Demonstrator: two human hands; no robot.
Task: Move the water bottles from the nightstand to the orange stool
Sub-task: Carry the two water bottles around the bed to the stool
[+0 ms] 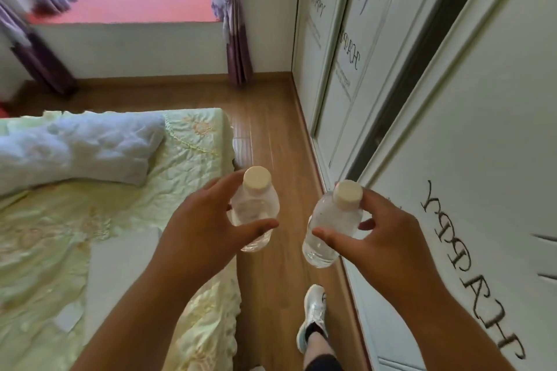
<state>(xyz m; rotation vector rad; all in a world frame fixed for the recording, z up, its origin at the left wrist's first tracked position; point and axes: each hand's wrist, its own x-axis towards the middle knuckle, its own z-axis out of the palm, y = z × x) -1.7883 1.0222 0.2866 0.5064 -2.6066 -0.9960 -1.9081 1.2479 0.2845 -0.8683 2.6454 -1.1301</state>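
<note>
I carry two clear water bottles with cream caps above the wooden floor. My left hand grips the left bottle around its body, thumb in front, and holds it upright. My right hand grips the right bottle just below its cap; this bottle tilts slightly, base toward the left. The two bottles are apart, side by side. Neither the nightstand nor the orange stool is in view.
A bed with a pale green quilt and a white pillow fills the left. White wardrobe doors line the right. A narrow wooden floor strip runs between them toward the window wall and purple curtains. My shoe is below.
</note>
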